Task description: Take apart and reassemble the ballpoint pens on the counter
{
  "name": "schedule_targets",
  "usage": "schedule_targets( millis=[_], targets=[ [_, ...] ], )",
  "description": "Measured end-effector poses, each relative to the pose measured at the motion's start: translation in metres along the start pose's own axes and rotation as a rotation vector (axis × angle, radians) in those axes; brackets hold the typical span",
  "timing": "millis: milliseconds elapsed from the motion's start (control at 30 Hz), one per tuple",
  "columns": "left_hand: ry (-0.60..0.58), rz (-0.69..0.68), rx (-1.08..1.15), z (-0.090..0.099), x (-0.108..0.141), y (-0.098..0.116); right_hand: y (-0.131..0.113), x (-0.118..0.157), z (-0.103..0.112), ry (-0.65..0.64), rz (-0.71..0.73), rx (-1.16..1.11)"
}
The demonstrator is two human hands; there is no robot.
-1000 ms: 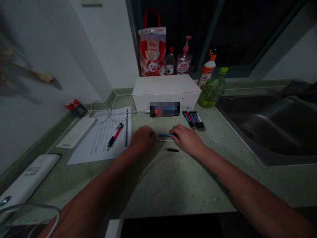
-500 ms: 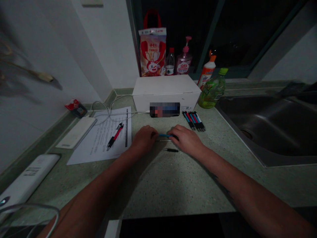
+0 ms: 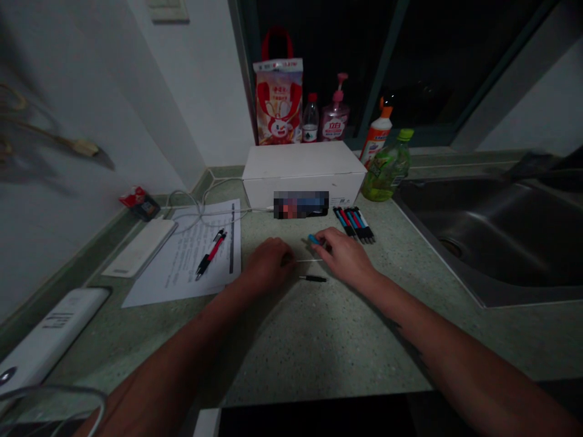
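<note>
Our right hand (image 3: pixel 344 258) is curled, its fingers closed on a blue pen barrel (image 3: pixel 313 239), with only the blue end showing. Our left hand (image 3: pixel 268 264) is half closed, and its fingers hide one end of a thin metal pen refill (image 3: pixel 310 260), so we cannot tell if they grip it. A short black pen part (image 3: pixel 313 278) lies just below the refill, between the hands. Ahead of the right hand lie loose pens (image 3: pixel 354 224); left of the left hand, a red-and-black pen (image 3: pixel 212 254) rests on a printed sheet (image 3: pixel 182 285). Farther ahead, a white box (image 3: pixel 303 167) carries a blurred patch (image 3: pixel 300 204), and a pump bottle (image 3: pixel 334 115) reads 立白.
</note>
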State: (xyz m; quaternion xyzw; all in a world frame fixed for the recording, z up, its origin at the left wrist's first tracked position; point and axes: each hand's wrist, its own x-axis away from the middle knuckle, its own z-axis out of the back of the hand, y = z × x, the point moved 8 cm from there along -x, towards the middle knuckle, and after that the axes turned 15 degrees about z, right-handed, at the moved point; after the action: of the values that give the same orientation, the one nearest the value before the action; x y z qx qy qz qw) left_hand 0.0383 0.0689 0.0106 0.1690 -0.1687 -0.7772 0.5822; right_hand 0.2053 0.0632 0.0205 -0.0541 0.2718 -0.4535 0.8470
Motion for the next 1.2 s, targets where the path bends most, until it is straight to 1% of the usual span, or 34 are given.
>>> schedule_targets(
  millis=[100,200,400,567,633,733,833,967,1067,1133,1200],
  targets=[
    [-0.036,-0.029,-0.096,-0.003,0.001,0.005,0.001,0.001,0.003,0.040,0.003,0.006],
    [-0.040,-0.020,-0.143,-0.004,0.001,0.006,0.001,0.001,0.008,0.068,0.032,0.043],
    [0.035,0.084,-0.070,0.010,-0.003,-0.001,0.011,0.002,0.016,0.025,-0.002,0.177],
    [0.129,0.033,-0.027,0.026,-0.002,0.003,0.015,0.001,0.014,-0.032,-0.027,0.226],
    [0.166,0.032,-0.033,0.030,-0.001,0.003,0.013,0.001,0.013,-0.051,-0.014,0.225],
    [0.182,0.032,-0.057,0.031,0.000,0.002,0.007,0.000,0.011,-0.063,0.018,0.211],
    [0.173,0.013,-0.082,0.028,0.000,0.004,0.000,-0.001,0.008,-0.086,0.059,0.177],
    [0.136,-0.069,-0.107,0.021,0.003,0.014,-0.015,-0.003,-0.003,-0.164,0.159,0.114],
    [0.121,-0.091,-0.095,0.018,0.006,0.018,-0.024,-0.002,-0.011,-0.216,0.230,0.075],
    [0.193,-0.085,-0.076,0.024,0.009,0.019,-0.024,-0.002,-0.012,-0.219,0.221,0.073],
    [0.309,-0.083,-0.056,0.034,0.014,0.020,-0.020,-0.001,-0.009,-0.205,0.174,0.095]
  ],
)
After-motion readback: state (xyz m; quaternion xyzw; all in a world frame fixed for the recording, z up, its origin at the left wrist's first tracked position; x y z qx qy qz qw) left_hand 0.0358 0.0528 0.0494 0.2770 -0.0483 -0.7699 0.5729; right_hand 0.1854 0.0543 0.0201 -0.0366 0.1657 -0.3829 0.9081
